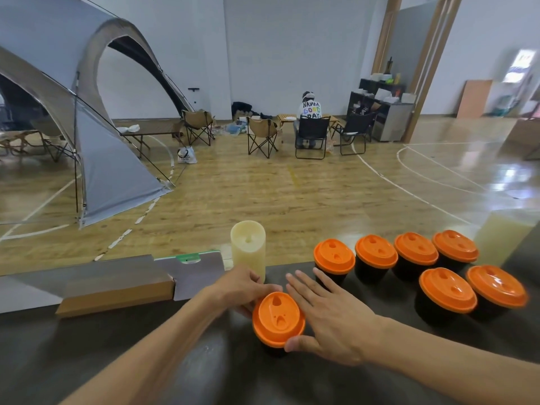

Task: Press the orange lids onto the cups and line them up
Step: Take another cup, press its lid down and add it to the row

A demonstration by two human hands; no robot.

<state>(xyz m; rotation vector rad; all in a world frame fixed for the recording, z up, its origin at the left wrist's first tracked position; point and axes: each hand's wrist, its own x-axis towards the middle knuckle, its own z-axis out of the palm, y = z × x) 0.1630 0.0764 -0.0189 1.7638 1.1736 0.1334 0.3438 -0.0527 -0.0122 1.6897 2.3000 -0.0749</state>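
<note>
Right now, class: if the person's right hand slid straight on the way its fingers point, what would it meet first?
The right hand points up-left, away from the person. It would probably meet the cream candle first, though depth is uncertain; it could pass just right of it.

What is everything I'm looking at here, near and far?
Lidded cups: seven, black with orange lids; four in a back row, two in front at right, one between the hands.
Candle: one, cream, behind the left hand.
Cardboard box: one, brown, on the counter at left.
Counter: one, dark.
Tent: one, grey, far left.
Folding chairs: several, tan and black, on the wooden floor.
Seated person: one, white shirt, back turned.
Left hand: holds the near cup's lid.
Right hand: flat, fingers straight, beside that lid.
</note>
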